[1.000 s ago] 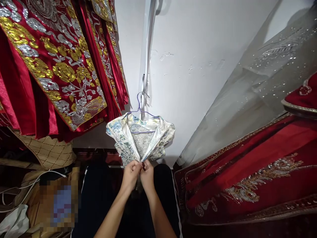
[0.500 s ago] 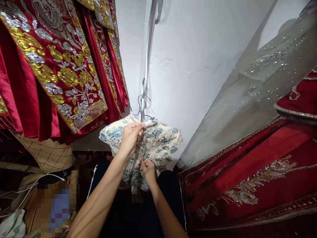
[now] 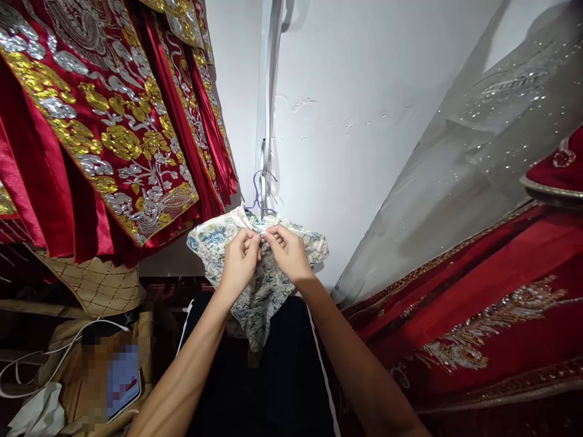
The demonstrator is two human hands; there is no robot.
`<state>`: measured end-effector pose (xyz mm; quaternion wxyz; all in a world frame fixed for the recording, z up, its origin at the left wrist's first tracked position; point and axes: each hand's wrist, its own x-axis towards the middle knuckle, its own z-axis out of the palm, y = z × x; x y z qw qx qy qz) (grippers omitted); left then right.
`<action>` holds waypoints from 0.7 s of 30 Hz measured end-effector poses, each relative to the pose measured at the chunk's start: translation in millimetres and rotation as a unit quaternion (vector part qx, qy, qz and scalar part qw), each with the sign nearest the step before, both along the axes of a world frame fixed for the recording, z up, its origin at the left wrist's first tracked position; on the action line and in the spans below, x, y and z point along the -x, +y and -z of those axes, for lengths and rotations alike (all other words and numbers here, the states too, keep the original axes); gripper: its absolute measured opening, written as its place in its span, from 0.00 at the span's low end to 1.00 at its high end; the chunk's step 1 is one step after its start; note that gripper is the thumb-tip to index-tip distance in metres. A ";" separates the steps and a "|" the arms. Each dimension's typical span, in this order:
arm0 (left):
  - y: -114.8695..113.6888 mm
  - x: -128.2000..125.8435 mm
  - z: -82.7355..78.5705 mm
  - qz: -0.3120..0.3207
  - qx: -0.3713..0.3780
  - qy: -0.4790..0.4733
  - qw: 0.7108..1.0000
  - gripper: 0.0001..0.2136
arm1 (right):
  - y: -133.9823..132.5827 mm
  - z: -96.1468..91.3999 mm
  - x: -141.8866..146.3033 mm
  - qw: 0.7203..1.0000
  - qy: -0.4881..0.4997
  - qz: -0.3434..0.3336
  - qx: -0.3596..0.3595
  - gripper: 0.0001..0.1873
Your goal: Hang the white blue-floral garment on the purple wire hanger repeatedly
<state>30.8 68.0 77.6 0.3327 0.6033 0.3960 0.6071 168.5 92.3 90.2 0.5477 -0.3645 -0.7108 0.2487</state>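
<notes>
A short floral shirt (image 3: 257,297), cream with blue and green print, hangs on a thin purple wire hanger (image 3: 256,191) in front of me. At its neckline my left hand (image 3: 243,255) pinches the left front edge of the cloth. My right hand (image 3: 286,250) pinches the opposite edge, with its fingertips almost against those of the left. Both hands are closed on the collar opening, and any small fastener between the fingertips is too small to make out. The lower part of the shirt drapes between my knees.
Red garments with gold and silver embroidery (image 3: 122,139) hang on the left. A sheer sparkly gown (image 3: 423,164) and a red beaded garment (image 3: 501,291) are on the right. Lower left, a phone (image 3: 124,385) and a white cable (image 3: 68,340) lie on a wooden stool (image 3: 75,400).
My right hand has moved up from the middle of the shirt front to the collar, beside my left hand. The left hand has shifted slightly down, and the view has moved a little.
</notes>
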 end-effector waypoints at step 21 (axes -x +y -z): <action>80.0 59.1 31.6 -0.258 0.015 0.175 0.950 0.38 | -59.7 16.9 -113.4 0.865 0.475 -0.109 0.120 0.13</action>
